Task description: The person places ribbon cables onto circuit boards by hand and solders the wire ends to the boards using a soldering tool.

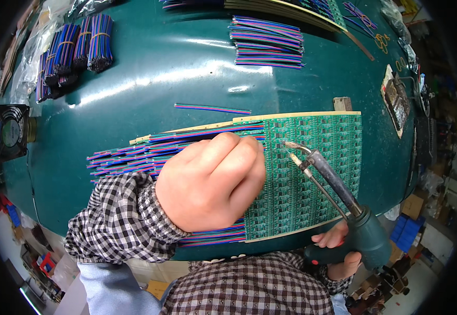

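Observation:
A large green circuit-board panel point(312, 173), made of many small repeated boards, lies in front of me. Rows of short multicoloured ribbon wires point(128, 160) stretch leftward from it. My left hand point(211, 181) rests over these wires at the panel's left part, fingers curled together; its fingertips and whatever they pinch are hidden. In my right hand point(332, 236), partly covered by the tool, is a dark green soldering gun point(370, 241) with a solder feed tube. Its bent tip points up and left, over the panel just right of my left hand.
One loose wire point(212, 108) lies beyond the panel, near a small metal block point(343, 104). Farther back are a wire pile point(266, 43) and stacked panels point(281, 8). Banded wire bundles point(100, 43) and a fan point(12, 131) stand left. A dirty tray point(395, 102) sits right.

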`<state>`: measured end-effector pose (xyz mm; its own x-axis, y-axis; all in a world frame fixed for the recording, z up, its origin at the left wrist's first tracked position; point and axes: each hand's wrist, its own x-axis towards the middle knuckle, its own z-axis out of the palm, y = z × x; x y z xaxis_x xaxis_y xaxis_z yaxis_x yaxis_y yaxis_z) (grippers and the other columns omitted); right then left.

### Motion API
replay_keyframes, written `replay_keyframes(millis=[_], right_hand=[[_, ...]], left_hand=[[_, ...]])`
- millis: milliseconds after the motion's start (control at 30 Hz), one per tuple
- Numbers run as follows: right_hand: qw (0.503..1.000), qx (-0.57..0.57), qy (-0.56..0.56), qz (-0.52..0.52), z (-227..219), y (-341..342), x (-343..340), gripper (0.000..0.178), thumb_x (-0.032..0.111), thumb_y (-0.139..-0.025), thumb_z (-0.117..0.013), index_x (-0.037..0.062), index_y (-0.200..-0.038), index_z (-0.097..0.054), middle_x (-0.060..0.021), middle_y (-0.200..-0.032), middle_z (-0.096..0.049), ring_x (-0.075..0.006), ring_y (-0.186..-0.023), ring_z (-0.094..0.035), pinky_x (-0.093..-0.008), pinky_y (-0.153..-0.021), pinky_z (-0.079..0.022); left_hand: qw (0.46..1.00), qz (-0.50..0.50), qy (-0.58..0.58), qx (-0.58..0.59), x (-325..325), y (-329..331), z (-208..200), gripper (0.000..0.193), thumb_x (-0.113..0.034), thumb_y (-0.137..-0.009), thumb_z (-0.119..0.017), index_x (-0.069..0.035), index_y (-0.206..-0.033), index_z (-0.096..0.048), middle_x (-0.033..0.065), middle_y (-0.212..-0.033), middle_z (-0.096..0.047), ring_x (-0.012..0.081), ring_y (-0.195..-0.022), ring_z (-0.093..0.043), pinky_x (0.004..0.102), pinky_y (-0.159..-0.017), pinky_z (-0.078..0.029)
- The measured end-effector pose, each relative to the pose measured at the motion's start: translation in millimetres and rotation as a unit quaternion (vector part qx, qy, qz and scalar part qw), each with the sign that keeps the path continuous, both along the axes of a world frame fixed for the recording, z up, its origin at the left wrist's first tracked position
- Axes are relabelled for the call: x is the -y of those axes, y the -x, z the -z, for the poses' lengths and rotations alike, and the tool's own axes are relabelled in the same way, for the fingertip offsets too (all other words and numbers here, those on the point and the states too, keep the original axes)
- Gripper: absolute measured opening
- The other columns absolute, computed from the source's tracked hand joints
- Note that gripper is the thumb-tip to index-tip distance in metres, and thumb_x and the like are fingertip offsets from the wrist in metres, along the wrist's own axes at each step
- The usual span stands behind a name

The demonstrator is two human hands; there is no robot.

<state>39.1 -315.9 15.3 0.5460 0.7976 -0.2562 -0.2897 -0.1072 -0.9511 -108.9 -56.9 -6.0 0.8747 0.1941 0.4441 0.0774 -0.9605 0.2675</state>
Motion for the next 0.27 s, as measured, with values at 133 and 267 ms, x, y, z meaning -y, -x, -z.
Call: replay_keyframes(millis=[133, 267], right_hand=[[0.999, 0.003, -0.038, 0.005, 5.5, -3.0, -6.0, 0.073, 0.053, -0.088, -0.051, -0.0106, -0.121, -0.038, -0.0112, -0.082, -0.054, -0.0228, -0.071, -0.06, -0.0424, -0.07, -0.058], [0.998, -0.012, -0.051, 0.036, 4.9, -6.6, -8.6, 0.074, 0.053, -0.088, -0.05, -0.0102, -0.124, -0.034, -0.011, -0.082, -0.054, -0.0222, -0.071, -0.06, -0.0416, -0.07, -0.058]], left_hand=[[1.0, -0.004, -0.019, -0.009, 0.8, -0.7, -0.2, 0.036, -0.006, -0.061, -0.063, 0.006, -0.095, -0.063, 0.0129, -0.09, -0.059, 0.0229, -0.074, -0.059, 0.0294, -0.062, -0.051], [0.999, -0.002, -0.037, -0.022, 0.1, -0.1, -4.0, 0.037, -0.006, -0.062, -0.063, 0.005, -0.097, -0.063, 0.0131, -0.091, -0.059, 0.0231, -0.075, -0.06, 0.0293, -0.064, -0.052]])
